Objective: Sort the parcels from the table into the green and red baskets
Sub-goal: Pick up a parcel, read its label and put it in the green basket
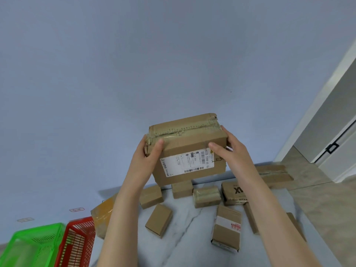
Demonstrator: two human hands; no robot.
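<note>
Both hands hold the large cardboard box (185,149) up in the air, clamped between them end to end. The left hand (148,155) wraps the left end and the right hand (233,151) the right end. Each thumb is laid over the near face, and the other fingers are curled round to the end faces, mostly hidden. Between the two thumbs lies the white shipping label (187,162), and just above the thumbs the rough taped seam (183,130) runs along the top. The box looks stiff but worn: the corner by the left fingers is crumpled and the tape is ragged, so squeezing there may give. Its bulk suggests some weight, though the level hold hints it is manageable. The flat end panels under the palms seem the soundest hold, with fingers hooked under the bottom edge if it sags. The tape may be slick, so it is better avoided. Below the wrists, the marble table (188,237) carries smaller parcels, among them a small brown carton (159,220). Well down and left of the left hand stand the red basket (77,245) and the green basket (25,245), side by side.
</note>
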